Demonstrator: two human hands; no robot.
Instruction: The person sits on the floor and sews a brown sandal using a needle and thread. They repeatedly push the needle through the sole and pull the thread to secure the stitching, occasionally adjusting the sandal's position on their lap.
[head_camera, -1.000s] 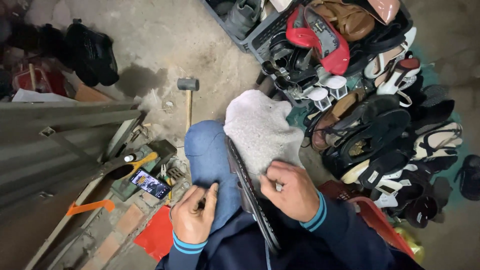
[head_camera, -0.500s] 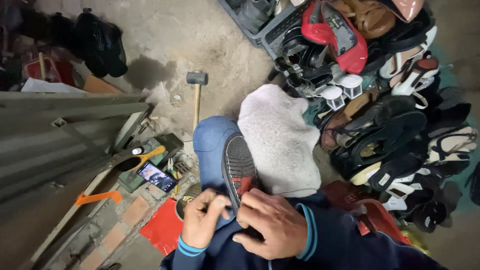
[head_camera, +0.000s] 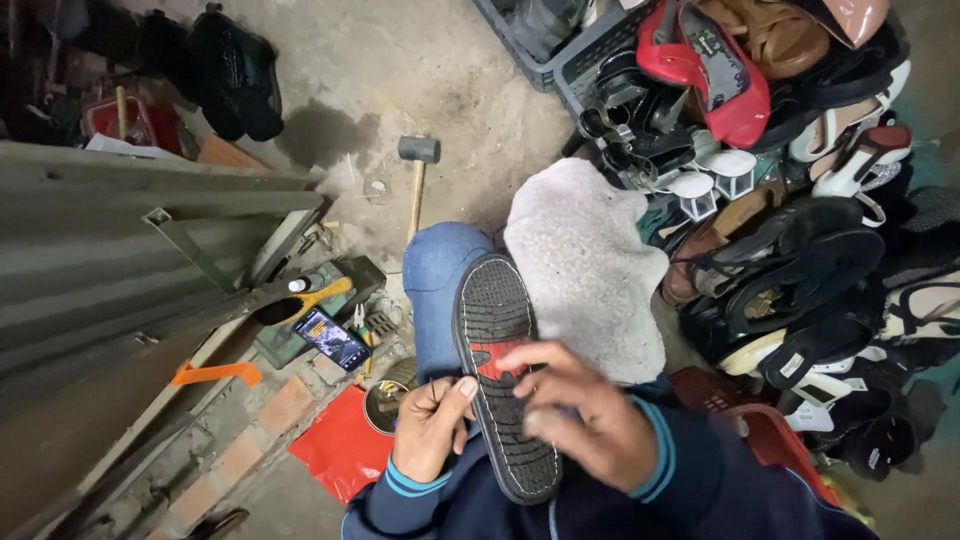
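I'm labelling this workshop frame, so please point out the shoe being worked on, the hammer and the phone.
shoe (head_camera: 497, 345): head view, on the black treaded sole facing up.
hammer (head_camera: 419, 149): head view, on its dark head, on the floor.
phone (head_camera: 332, 339): head view, on its lit screen.

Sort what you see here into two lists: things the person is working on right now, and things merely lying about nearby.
In hand:
shoe, sole up on the knee
left hand, pinching beside the sole's edge
right hand, blurred, over the sole
grey cloth on the lap

Lying about:
hammer
phone
red sheet
shoe pile
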